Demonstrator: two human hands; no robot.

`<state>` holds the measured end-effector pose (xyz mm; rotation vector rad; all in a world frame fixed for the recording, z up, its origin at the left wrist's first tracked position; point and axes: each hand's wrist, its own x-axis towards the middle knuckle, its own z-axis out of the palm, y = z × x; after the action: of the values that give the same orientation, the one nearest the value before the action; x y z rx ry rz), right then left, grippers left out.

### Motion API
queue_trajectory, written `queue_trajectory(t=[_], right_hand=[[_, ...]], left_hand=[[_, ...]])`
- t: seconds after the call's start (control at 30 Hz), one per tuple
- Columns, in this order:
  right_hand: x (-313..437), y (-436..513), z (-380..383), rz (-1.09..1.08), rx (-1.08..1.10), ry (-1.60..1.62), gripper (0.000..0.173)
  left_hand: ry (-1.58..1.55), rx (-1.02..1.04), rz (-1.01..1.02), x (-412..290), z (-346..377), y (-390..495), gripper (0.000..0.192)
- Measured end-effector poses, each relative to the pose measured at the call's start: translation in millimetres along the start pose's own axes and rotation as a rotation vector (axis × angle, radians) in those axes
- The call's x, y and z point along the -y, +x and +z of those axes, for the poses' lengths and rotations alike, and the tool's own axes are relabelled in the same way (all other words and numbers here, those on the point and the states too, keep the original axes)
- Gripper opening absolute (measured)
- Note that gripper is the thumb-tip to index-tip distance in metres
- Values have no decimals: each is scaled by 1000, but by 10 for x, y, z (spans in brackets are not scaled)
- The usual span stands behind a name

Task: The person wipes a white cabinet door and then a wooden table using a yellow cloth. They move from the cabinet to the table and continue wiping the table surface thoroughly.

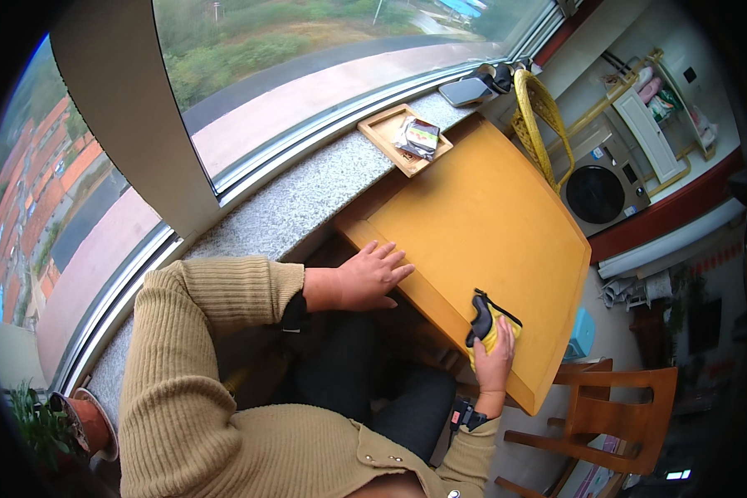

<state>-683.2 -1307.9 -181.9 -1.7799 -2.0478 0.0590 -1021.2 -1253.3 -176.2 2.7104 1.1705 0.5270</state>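
My left hand (364, 278) lies palm down at the near edge of a yellow-brown wooden table (473, 218). Its fingers are spread and nothing is in them. Over the table's near right part, my right hand (497, 361) grips a soft black-and-yellow fabric item (484, 320). A thin black strap or edging runs along the far side of this item. My fingers cover part of the yellow fabric, so its full shape is hidden.
On the granite windowsill (299, 199), a wooden tray (383, 127) with a wrapped packet (418, 138) reaches over the table's far left corner. A smartphone (465, 91) lies beyond. Right of the table stand a wicker chair (532, 124), a blue stool (580, 335) and a wooden chair (619, 414).
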Motion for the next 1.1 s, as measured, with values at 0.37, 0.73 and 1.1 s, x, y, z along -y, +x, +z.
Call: queue_trajectory(t=[0.37, 0.73, 1.1], right_hand=[[1389, 815, 932, -521, 68, -43, 64], [1877, 1057, 1271, -435, 196, 15, 55], [1298, 447, 631, -439, 52, 71, 61]], left_hand=[[-109, -252, 128, -142, -108, 99, 60], [-34, -309, 9, -13, -80, 182, 55], [-22, -280, -103, 244, -110, 141, 58]])
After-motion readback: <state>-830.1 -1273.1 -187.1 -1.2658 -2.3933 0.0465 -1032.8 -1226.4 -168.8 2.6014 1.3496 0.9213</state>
